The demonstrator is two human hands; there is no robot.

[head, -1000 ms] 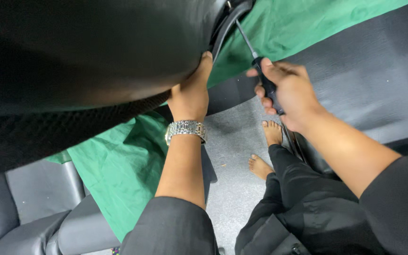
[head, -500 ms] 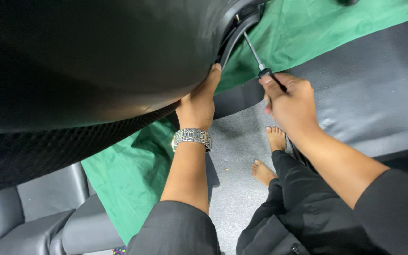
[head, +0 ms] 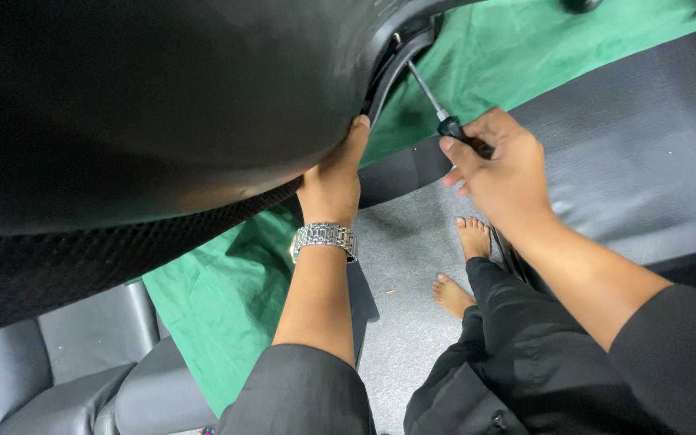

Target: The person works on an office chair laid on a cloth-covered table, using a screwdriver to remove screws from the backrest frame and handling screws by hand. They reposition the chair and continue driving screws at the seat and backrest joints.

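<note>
A big black curved seat shell (head: 163,105) fills the upper left, with a mesh edge below it. My left hand (head: 333,177), a metal watch (head: 325,239) on its wrist, presses up against the shell's rim. My right hand (head: 503,165) grips the black handle of a screwdriver (head: 435,103). Its metal shaft points up and left, with the tip at a fastener on the black bracket (head: 392,60) under the shell.
A green cloth (head: 227,298) lies over grey floor mats (head: 646,145). My bare feet (head: 465,266) and black trousers are below the hands. Black padded cushions (head: 58,370) sit at the lower left. A dark caster shows at the top right.
The view has shifted, so the shell and hands sit a little higher and to the right. My right hand has drawn back along the screwdriver, showing more shaft. The left hand stays on the rim.
</note>
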